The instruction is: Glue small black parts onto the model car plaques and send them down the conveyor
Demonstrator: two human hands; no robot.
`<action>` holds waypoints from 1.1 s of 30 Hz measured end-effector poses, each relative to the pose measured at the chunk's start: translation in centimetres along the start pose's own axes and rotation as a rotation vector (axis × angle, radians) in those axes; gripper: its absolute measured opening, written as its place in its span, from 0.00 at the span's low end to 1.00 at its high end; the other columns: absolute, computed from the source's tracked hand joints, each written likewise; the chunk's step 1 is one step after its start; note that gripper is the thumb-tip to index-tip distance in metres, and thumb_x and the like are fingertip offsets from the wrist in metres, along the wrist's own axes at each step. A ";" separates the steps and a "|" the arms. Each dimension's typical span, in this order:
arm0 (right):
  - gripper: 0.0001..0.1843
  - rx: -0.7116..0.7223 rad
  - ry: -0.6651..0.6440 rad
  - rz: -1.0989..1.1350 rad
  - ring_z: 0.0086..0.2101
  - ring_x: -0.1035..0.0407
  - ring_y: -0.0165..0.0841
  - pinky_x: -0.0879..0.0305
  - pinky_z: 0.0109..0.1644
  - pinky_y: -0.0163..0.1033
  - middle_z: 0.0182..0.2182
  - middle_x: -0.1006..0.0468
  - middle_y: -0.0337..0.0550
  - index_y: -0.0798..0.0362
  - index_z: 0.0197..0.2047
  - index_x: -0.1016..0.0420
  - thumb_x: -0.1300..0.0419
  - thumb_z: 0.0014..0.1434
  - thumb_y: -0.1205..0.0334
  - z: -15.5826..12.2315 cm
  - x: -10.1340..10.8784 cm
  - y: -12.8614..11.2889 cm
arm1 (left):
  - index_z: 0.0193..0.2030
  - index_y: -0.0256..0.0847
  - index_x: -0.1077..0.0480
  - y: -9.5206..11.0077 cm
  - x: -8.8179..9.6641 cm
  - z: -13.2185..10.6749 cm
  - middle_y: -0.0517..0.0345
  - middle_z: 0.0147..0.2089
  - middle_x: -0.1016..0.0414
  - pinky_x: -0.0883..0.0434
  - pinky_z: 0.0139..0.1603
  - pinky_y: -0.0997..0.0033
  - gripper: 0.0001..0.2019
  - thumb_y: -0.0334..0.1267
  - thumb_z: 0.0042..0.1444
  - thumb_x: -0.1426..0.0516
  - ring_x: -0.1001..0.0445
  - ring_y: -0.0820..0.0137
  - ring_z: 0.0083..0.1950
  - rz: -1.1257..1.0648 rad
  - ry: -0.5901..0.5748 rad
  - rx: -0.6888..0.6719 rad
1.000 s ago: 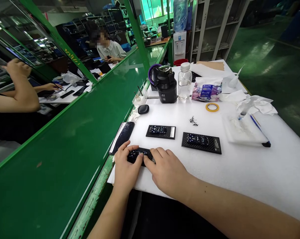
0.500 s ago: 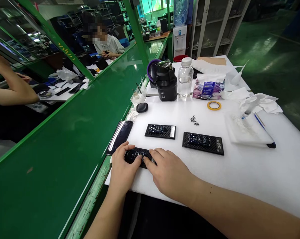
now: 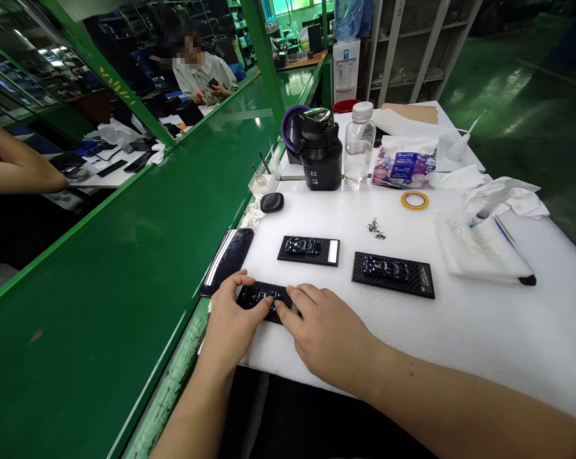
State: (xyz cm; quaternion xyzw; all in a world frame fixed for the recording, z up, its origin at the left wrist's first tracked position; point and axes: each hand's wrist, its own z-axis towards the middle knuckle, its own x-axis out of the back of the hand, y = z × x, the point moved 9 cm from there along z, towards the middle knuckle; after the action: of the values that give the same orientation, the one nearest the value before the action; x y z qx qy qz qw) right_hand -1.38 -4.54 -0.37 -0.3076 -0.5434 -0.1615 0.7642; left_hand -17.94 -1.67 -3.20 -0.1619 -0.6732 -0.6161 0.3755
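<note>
On the white-topped bench (image 3: pixel 483 344), close to its near left corner, lies a black, rectangular, carbon-patterned base (image 3: pixel 272 317) bearing a glossy dark model car (image 3: pixel 258 295). Both hands are clamped on this piece: the left hand (image 3: pixel 231 322) curls around its left end with the thumb on the car, and the right hand (image 3: pixel 326 335) grips its right end, its thumb nearly meeting the other. Just beside the left hand, a flat black glass-faced phone (image 3: pixel 228 261) lies along the bench's left edge, with a small rounded black case (image 3: pixel 272 203) farther up that edge. Beyond the hands sits a second dark car on a black plate with a white label (image 3: pixel 333 252); a third, on a black plate with pale lettering (image 3: pixel 425 278), rests nearer the middle of the bench. Thin black scraps (image 3: pixel 376 228) and a yellow tape ring (image 3: pixel 414 208) lie beyond, toward the far edge.
</note>
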 end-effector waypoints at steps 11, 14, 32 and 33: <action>0.26 0.013 0.016 -0.055 0.56 0.40 0.50 0.33 0.51 0.50 0.59 0.34 0.64 0.65 0.65 0.34 0.47 0.64 0.70 -0.1 -0.2 -0.4 | 0.44 0.44 0.35 -0.3 -0.4 0.3 0.49 0.66 0.36 0.43 0.66 0.45 0.17 0.43 0.48 0.37 0.37 0.52 0.66 -0.048 -0.055 0.063; 0.26 0.021 0.038 -0.033 0.54 0.39 0.47 0.33 0.51 0.49 0.57 0.32 0.61 0.63 0.64 0.34 0.46 0.64 0.70 -0.1 0.1 -0.3 | 0.45 0.44 0.34 0.0 -0.2 0.2 0.48 0.65 0.35 0.43 0.66 0.45 0.18 0.44 0.48 0.37 0.37 0.53 0.65 -0.019 -0.040 0.036; 0.25 -0.065 -0.071 -0.178 0.50 0.36 0.49 0.32 0.46 0.49 0.55 0.31 0.61 0.64 0.64 0.35 0.45 0.66 0.65 0.9 -0.6 -1.1 | 0.56 0.44 0.34 0.8 -0.3 1.0 0.50 0.67 0.37 0.44 0.68 0.47 0.26 0.47 0.50 0.40 0.40 0.53 0.68 0.009 -0.128 0.017; 0.25 -0.067 -0.075 -0.179 0.50 0.36 0.49 0.32 0.46 0.49 0.56 0.31 0.61 0.63 0.65 0.35 0.45 0.66 0.64 0.9 -0.7 -1.1 | 0.56 0.44 0.35 0.8 -0.3 1.0 0.49 0.66 0.37 0.44 0.69 0.48 0.26 0.47 0.50 0.40 0.40 0.53 0.68 0.020 -0.125 0.018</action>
State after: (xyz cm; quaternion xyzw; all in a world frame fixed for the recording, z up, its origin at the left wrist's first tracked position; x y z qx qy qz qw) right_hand -2.95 -4.86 -0.49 -0.2890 -0.5913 -0.2355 0.7151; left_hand -17.49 -0.49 -2.80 -0.2035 -0.6990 -0.5950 0.3405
